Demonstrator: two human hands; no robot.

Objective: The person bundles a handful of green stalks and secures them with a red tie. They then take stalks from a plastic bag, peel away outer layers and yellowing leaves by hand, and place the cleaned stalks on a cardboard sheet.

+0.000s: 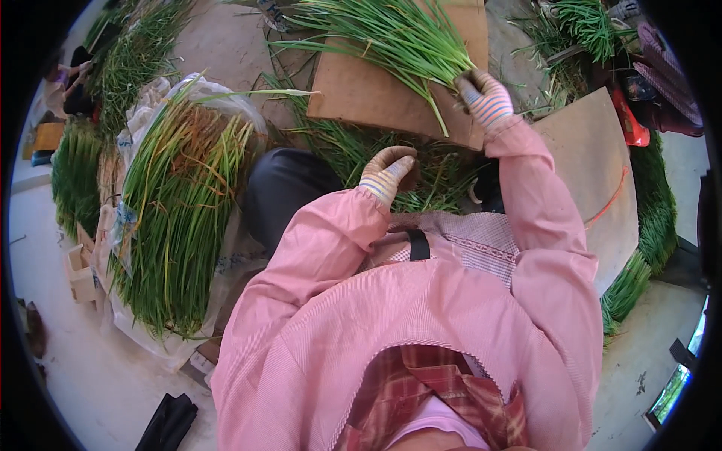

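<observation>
My right hand (pixel 483 99), in a striped knit glove with dark palm and fingers, is closed round the pale stem ends of a bunch of long green chives (pixel 391 41). Their leaves fan out to the left over a brown board (pixel 342 94). My left hand (pixel 388 174), gloved the same way, is held in front of my lap, apart from the bunch. Its fingers are curled in, and whatever they may hold is hidden. Loose chive leaves (pixel 429 188) lie below the board, close to my left hand.
At my left, a large heap of chives (pixel 184 218) with browned leaves lies on a clear plastic sheet (pixel 248 113). Another board (pixel 594 173) leans at my right, beside stacked green bundles (pixel 654 203). Further greens (pixel 143 60) spread at the far left, near another person (pixel 75 79).
</observation>
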